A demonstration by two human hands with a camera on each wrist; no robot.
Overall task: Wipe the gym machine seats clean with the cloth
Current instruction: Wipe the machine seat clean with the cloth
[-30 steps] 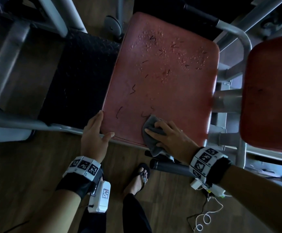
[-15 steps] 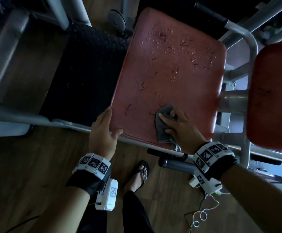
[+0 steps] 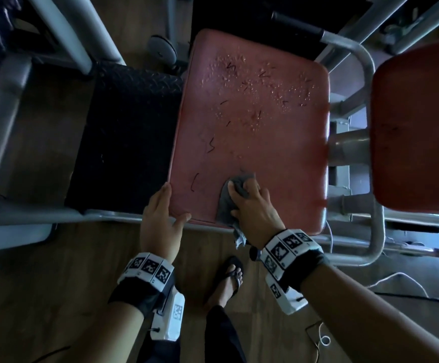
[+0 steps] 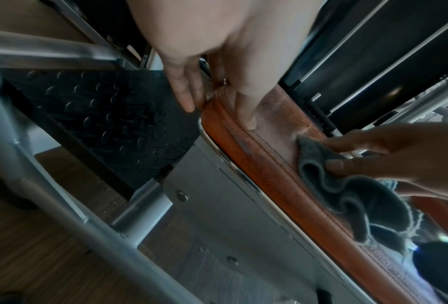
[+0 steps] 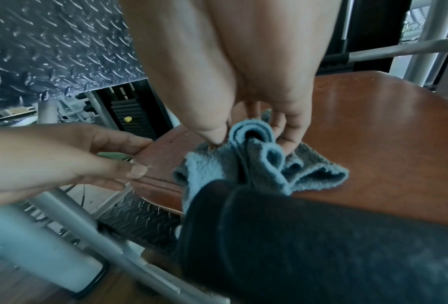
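Observation:
A red padded seat fills the middle of the head view, with water drops and dark hair-like strands over its far half. My right hand grips a bunched grey cloth and presses it on the seat's near part; a tail of the cloth hangs over the front edge. The right wrist view shows the cloth folded under my fingers. My left hand holds the seat's near-left corner, thumb on the front edge and fingers along the side. In the left wrist view, the fingers lie against the seat's corner.
A second red pad stands to the right behind a grey steel tube frame. A black tread plate lies left of the seat. My sandalled foot is on the wooden floor, and a white cord trails at the right.
My right hand has pushed the cloth a little up the seat, away from the front edge. The left hand has stayed on the corner.

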